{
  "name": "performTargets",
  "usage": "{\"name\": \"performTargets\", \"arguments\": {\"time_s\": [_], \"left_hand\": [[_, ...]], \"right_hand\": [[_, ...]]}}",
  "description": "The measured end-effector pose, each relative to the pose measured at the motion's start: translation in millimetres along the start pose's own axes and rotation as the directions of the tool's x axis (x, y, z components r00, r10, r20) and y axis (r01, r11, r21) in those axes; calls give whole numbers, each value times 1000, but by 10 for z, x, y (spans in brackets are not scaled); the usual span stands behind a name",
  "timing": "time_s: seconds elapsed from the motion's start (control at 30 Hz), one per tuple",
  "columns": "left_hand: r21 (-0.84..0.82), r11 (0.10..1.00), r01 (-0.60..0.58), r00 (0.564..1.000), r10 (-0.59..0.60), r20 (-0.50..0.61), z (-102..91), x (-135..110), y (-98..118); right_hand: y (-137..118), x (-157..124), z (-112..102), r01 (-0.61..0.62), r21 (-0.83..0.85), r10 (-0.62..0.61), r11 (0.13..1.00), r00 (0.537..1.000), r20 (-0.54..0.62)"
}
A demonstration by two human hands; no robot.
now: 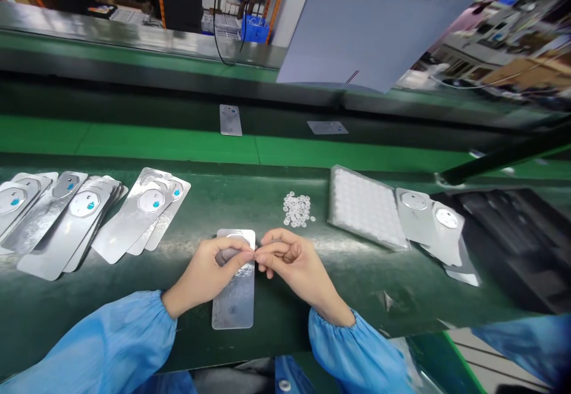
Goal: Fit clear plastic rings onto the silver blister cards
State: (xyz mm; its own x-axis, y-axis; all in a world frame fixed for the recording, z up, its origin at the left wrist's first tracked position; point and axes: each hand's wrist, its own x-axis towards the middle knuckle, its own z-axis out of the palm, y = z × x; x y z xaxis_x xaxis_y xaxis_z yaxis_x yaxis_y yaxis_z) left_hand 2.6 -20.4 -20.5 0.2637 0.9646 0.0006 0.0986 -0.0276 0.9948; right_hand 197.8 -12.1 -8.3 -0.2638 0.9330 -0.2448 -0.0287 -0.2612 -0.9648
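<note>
My left hand (213, 272) and my right hand (300, 263) meet fingertip to fingertip, both pinched closed. Whatever lies between the fingertips is too small to make out. Beneath them a rectangular silver metal plate (232, 305) with rounded corners lies flat on the green bench; my left hand covers part of its upper end. Just beyond my right hand is a loose pile of small clear round discs (297, 209).
Stacks of silver plates with round white areas and blue marks (147, 209) fan out at left. To the right stand a clear tray of white pieces (363, 206), more plates (430, 224) and black trays (513, 233). Beyond the bench, two plates lie on the green conveyor; a hanging sheet (379, 25) blocks the upper view.
</note>
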Motion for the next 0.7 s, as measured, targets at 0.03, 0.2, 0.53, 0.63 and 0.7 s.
{"name": "performTargets", "arguments": {"time_s": [0.03,0.2,0.53,0.63,0.7], "left_hand": [[11,1000,11,1000,-10,-15,-2,3,-8],[-24,1000,18,1000,-18,-19,-5,23,-31],[-119,993,-3,999,7,32,-22,11,-19],[-117,993,12,1000,-10,21,-17,14,-26],[-114,993,11,1000,-10,9,-14,20,-32]], "right_hand": [[21,-13,11,23,-20,-23,1000,1000,-9],[93,-67,94,144,-182,-150,973,989,-17],[28,-44,72,92,-113,-89,989,995,36],[24,-43,67,69,-107,-64,992,997,43],[16,-47,70,59,-114,-55,992,997,45]]}}
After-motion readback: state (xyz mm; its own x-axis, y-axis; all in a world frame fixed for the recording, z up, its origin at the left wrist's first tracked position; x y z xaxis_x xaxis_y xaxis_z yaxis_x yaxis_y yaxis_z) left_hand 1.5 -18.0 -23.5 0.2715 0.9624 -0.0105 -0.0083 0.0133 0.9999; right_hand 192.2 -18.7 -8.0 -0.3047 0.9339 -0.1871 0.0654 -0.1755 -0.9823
